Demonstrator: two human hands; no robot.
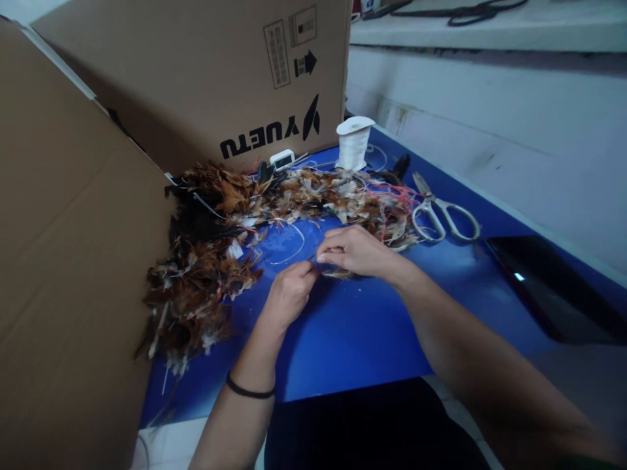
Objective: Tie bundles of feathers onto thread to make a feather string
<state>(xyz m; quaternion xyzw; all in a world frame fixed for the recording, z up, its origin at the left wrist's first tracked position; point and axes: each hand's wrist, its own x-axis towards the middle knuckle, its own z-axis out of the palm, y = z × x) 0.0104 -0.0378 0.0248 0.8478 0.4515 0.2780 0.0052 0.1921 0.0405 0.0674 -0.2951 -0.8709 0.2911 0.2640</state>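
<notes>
My left hand (pixel 292 290) and my right hand (pixel 353 251) meet over the blue tabletop (pixel 362 333), fingertips pinched close together. Whatever is between them is too small and dark to make out. A few brown feathers (pixel 340 274) show just under my right hand, though I cannot tell if they are held or lying on the table. Behind my hands a white thread (pixel 300 245) curves across the blue surface. Brown, black and white feathers (pixel 313 192) spread in a band at the back, with a browner heap (pixel 191 287) to the left.
Scissors (pixel 443 219) lie right of the feathers, near pink strings (pixel 396 196). A white spool (pixel 353 143) stands upright at the back beside a small white device (pixel 282 159). Cardboard (pixel 196 72) walls the left and back. A dark phone-like slab (pixel 553 287) lies at right.
</notes>
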